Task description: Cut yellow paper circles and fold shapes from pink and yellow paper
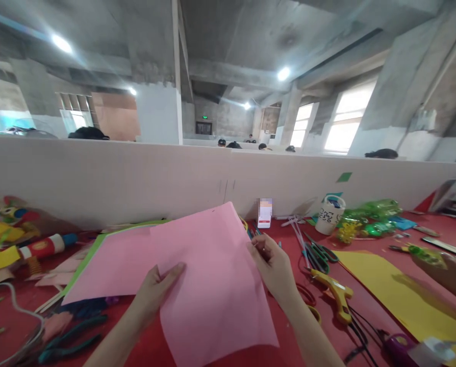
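Observation:
A sheet of pink paper (212,285) is held up over the red table, tilted toward me. My left hand (157,290) grips its left edge, the thumb on the front and the fingers hidden behind. At the upper right edge, my right hand (270,262) pinches the same sheet between thumb and fingers. Behind it on the left lies more pink paper (113,260), on top of a green sheet (83,262).
Right of my hands lie a yellow glue gun (335,295), scissors (315,255) and yellow paper (396,290). Pliers (73,339) lie at lower left. A phone (264,213) leans near the partition (105,178). Another person's hand (442,270) holds something greenish at far right.

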`<state>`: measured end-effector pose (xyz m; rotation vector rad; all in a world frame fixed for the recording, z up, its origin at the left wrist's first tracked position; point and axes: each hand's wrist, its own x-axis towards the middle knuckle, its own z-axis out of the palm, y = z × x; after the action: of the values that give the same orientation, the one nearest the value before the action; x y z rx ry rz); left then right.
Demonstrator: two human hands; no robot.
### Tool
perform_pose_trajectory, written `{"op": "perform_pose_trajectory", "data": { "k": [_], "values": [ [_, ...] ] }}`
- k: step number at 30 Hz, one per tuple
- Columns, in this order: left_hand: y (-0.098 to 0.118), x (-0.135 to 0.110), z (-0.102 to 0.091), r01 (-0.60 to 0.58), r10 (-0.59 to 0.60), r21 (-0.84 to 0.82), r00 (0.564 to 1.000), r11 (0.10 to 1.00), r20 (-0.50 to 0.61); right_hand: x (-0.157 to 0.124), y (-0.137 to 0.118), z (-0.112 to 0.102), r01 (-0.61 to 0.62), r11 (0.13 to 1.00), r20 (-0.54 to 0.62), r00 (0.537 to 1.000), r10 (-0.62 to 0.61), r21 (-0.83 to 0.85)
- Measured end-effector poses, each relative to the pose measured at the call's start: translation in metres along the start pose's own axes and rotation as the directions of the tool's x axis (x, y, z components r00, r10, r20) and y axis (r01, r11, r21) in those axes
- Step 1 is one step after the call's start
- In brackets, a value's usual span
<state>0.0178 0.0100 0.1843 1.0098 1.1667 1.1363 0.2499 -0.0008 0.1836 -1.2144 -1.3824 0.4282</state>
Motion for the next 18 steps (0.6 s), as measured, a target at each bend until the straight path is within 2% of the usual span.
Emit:
{"op": "perform_pose_trajectory", "data": {
  "k": [2, 5, 8, 13, 18],
  "values": [
    [0.011, -0.006, -0.002, 0.015, -0.014, 0.038, 0.999, 0.999, -0.03, 0.001, -0.004, -0.001, -0.072, 0.991, 0.042, 0.997, 0.067, 0.112],
    [0.024, -0.014, -0.006, 0.081, -0.085, 0.104, 0.996, 0.991, 0.033, 0.002, -0.006, -0.002, -0.203, 0.94, 0.088, 0.979, 0.186, 0.274],
    [0.029, -0.018, -0.008, 0.115, -0.127, 0.132, 0.988, 0.984, 0.084, 0.002, -0.004, -0.003, -0.26, 0.911, 0.088, 0.966, 0.245, 0.319],
    [0.022, -0.015, -0.009, 0.078, -0.101, 0.1, 0.963, 0.992, 0.251, 0.002, 0.003, -0.003, -0.135, 0.974, -0.048, 0.988, 0.146, 0.183],
    [0.022, -0.012, -0.009, 0.048, -0.097, 0.236, 0.974, 0.971, 0.203, 0.004, 0.008, -0.002, -0.077, 0.992, -0.064, 0.994, 0.084, 0.101]
  ]
}}
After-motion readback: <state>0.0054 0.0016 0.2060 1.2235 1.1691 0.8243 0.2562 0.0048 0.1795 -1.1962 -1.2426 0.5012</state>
